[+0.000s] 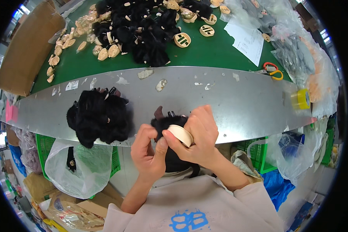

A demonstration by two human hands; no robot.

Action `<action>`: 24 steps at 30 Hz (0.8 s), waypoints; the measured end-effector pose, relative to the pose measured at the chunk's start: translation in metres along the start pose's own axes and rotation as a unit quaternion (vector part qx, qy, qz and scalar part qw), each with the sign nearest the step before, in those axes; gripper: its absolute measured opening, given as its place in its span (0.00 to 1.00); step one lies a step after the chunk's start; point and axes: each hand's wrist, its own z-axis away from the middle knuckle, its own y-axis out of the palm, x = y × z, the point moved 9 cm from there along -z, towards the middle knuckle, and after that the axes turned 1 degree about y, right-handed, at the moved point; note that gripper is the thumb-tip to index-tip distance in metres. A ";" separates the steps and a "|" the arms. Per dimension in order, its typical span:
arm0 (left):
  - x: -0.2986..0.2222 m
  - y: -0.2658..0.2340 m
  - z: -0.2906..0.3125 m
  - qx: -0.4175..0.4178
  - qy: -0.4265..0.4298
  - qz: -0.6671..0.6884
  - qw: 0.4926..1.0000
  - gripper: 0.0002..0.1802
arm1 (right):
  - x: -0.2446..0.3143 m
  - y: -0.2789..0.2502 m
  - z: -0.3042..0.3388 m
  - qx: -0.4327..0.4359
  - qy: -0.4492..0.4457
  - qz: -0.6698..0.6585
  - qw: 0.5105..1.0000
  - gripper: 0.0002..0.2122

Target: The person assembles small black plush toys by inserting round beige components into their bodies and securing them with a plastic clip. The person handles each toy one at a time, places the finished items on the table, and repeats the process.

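Note:
In front of my body, over the near edge of the metal table, I hold a black furry plush piece (164, 122) with a brown flap sticking up. My left hand (149, 154) has its fingers curled on the plush's left side. A cream oval plastic part (180, 135) sits against the plush, its smooth rounded side showing. My right hand (199, 135) grips this part, thumb along its left edge and fingers bent behind it. Where the fingers meet the fur, the contact is partly hidden. To the left lies a pile of similar black plush pieces (98, 116).
The metal table (236, 104) borders a green surface (205, 54) with a black plush heap (150, 34) and cream plastic parts (182, 40). Scissors (273, 71), paper (244, 40) and yellow tape (303, 99) lie right. A bag-lined green crate (40, 149) stands below left.

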 end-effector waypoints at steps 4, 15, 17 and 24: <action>-0.015 -0.003 0.002 -0.019 0.061 -0.143 0.988 0.11 | -0.012 0.011 0.006 0.015 0.030 0.024 0.999 0.18; -0.015 0.025 -0.001 0.070 0.169 -0.239 0.954 0.08 | -0.033 0.039 0.023 0.100 0.125 -0.184 0.970 0.12; -0.005 0.026 0.001 0.068 0.165 -0.228 0.957 0.10 | -0.039 0.042 0.026 0.103 0.156 -0.185 0.965 0.10; -0.013 0.028 -0.006 0.083 0.117 -0.184 0.972 0.15 | -0.069 0.025 0.015 0.048 0.277 -0.131 0.951 0.08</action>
